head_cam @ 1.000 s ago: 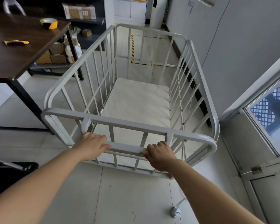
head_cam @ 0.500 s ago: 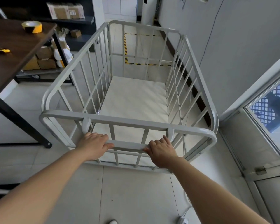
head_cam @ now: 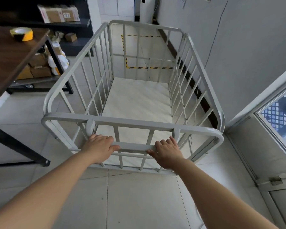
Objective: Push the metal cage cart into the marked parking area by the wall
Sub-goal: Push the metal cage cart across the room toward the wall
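Note:
A pale grey metal cage cart (head_cam: 134, 120) stands on the tiled floor in front of me, its long side close to the grey wall on the right. Its bed is bare. My left hand (head_cam: 100, 148) grips the left end of the flat push handle (head_cam: 134, 147) at the near end. My right hand (head_cam: 167, 152) lies on the right end of the handle, fingers extended forward over it. Beyond the cart's far end, yellow-and-black striped tape (head_cam: 149, 67) marks a rectangle on the floor beside the wall.
A dark wooden table (head_cam: 12, 61) with black legs stands at the left, bearing a roll of yellow-black tape (head_cam: 21, 33). Behind it, dark shelves hold cardboard boxes (head_cam: 59, 14). A window and door frame (head_cam: 274, 123) flank the right.
The cart and I have moved forward past the table toward the taped rectangle. My right hand's fingers have straightened over the handle; my left hand keeps its grip.

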Available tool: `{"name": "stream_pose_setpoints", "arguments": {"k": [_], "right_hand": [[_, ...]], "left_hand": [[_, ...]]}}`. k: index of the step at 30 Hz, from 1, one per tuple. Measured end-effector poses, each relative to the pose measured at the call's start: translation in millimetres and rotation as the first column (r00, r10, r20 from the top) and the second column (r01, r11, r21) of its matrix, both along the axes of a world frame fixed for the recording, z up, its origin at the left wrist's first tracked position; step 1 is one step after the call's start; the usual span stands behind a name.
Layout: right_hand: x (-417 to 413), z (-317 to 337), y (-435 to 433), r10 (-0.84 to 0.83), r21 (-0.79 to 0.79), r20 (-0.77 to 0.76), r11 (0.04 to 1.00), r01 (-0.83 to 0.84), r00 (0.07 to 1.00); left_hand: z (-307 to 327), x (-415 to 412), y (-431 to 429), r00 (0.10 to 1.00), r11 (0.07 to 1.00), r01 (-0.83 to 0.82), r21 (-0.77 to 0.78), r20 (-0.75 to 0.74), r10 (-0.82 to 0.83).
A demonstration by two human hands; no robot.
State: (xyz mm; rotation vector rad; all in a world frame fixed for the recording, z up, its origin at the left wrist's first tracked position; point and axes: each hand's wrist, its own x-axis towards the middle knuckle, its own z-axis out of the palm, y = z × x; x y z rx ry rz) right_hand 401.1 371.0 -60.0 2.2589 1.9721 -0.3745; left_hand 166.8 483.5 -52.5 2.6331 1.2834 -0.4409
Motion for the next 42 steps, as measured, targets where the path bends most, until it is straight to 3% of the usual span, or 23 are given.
{"name": "stream_pose_setpoints", "arguments": {"k": [42], "right_hand": [[163, 2, 306, 0.022, -0.001, 0.037, 1.0, -0.022, 0.999]], "left_hand": [[-5, 161, 303, 0.996, 0.999, -0.047, -0.022, 0.073, 0.048]]}}
